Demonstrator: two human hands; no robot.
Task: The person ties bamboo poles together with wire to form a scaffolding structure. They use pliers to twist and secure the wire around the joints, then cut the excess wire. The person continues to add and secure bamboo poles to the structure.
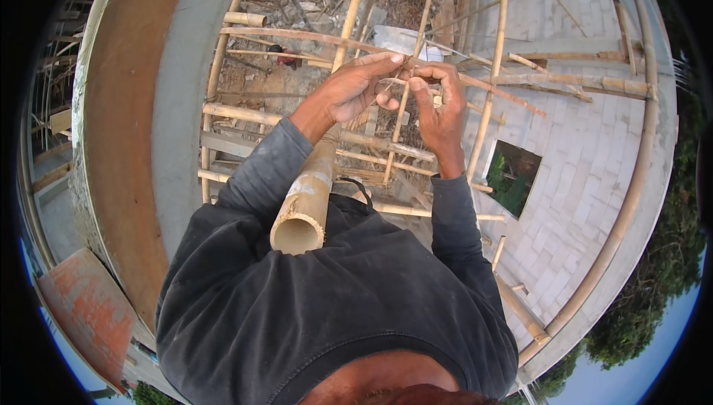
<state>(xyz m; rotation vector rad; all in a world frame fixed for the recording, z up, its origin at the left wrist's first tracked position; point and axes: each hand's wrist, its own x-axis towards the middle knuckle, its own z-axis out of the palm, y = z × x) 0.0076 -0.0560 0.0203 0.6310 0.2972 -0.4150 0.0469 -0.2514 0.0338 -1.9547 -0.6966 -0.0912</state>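
In front of my chest, both hands meet close together, high over bamboo scaffolding. My left hand has its thumb and fingertips pinched on a thin, looped wire. From the other side, my right hand closes thumb and forefinger on the same wire. The exact grip between the fingertips is partly hidden. Just behind the hands, a long reddish wooden strip runs across the bamboo poles. A thick bamboo pole rises between my arms, its hollow cut end near my chest.
Crossing bamboo poles form a frame below and around me. A grey-brown wall ledge curves along the left. On the right stands a block wall with a square opening. Far below, a person is near rubble.
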